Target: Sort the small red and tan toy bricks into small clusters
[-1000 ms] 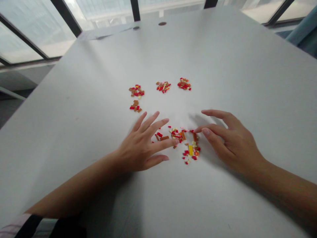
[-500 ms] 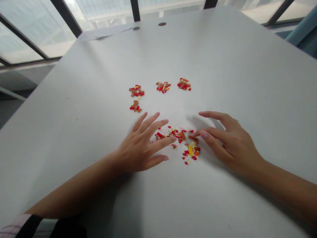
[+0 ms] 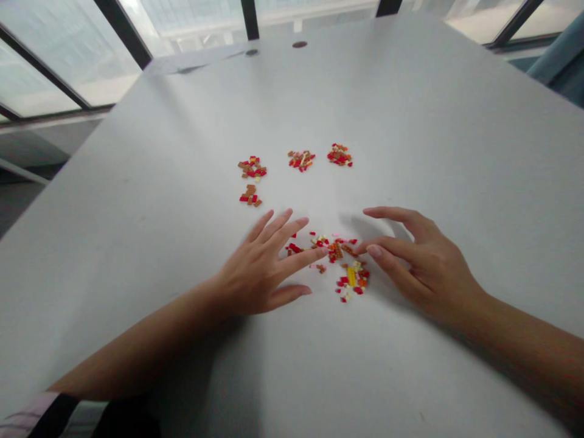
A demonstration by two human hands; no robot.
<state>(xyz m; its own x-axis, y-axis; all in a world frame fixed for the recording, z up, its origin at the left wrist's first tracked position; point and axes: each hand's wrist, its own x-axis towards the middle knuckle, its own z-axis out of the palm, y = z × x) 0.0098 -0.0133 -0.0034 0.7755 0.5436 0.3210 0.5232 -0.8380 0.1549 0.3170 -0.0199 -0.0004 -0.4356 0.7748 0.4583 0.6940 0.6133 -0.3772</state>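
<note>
Small toy building bricks in red, brown, cream, orange and pink lie scattered between my hands on the white table (image 3: 292, 371). My left hand (image 3: 260, 267) is spread palm down over the scatter's left side, its index fingertip at the brown and red bricks (image 3: 336, 250). From the right, my right hand (image 3: 424, 261) reaches in with fingers apart; a fingertip is at the end of a long brown brick (image 3: 350, 250). A yellow brick (image 3: 351, 277) lies among red and cream pieces just below. Neither hand grips a piece.
Farther back are several separate brick piles: a brown and red pile (image 3: 252, 167), a smaller brown pile (image 3: 250, 196), a mixed pile (image 3: 301, 160) and a red and orange pile (image 3: 340, 155). Windows border the table's far edge.
The long brown brick has shifted slightly left and turned, and my right fingertips have moved a little left with it. My left index fingertip has slid slightly right.
</note>
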